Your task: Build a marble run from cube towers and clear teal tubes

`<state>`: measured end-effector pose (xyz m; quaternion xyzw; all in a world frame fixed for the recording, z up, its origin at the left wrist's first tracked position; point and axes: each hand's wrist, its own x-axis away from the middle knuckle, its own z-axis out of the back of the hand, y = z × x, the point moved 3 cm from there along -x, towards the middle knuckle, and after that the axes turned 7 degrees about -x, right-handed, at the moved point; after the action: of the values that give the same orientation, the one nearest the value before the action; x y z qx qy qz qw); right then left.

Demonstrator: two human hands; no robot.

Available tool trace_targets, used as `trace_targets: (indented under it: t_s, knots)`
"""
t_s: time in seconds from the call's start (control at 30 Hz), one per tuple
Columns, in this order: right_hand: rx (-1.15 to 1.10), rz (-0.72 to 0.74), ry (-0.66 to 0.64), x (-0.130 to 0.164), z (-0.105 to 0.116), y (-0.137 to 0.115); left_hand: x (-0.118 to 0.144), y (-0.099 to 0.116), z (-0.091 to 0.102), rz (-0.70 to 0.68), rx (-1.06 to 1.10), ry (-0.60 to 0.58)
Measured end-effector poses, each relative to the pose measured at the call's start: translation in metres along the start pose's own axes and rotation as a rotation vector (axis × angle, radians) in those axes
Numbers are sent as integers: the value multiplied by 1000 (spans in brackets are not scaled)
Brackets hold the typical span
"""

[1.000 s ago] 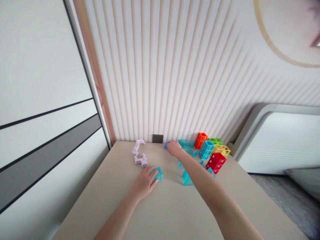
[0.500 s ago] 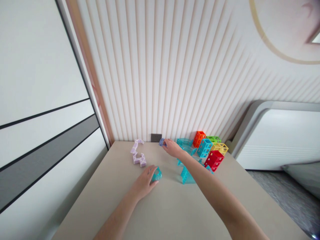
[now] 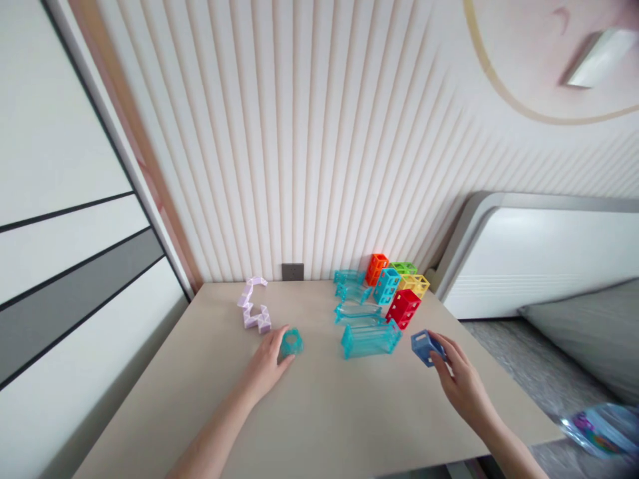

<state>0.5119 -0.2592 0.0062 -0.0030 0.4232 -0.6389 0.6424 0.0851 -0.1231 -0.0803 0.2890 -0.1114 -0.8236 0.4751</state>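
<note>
The right hand (image 3: 462, 379) pinches a small blue plastic cube frame (image 3: 425, 346) between thumb and fingertips, just above the beige table (image 3: 339, 412), right of a clear teal plastic rack piece (image 3: 370, 338). The left hand (image 3: 267, 362) lies on the table with its fingers curled around a little teal translucent ring piece (image 3: 291, 342) (touching it, grip looks loose). A lilac plastic zigzag chain (image 3: 253, 307) sits nearby, and a cluster of colourful open cube blocks (image 3: 397, 287) stands by the wall.

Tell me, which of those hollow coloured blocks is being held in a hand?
The dark blue block, in the right hand. The orange, green, yellow, light blue and red blocks sit clustered by the wall.
</note>
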Motion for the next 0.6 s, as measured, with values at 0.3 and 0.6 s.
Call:
trace_targets:
  t_s: [0.3, 0.6]
  knots:
    - [-53, -6, -344, 24, -7, 66, -1, -11, -5, 25, -6, 42]
    - [-73, 87, -429, 14, -3, 51, -14, -14, -7, 66, -16, -27]
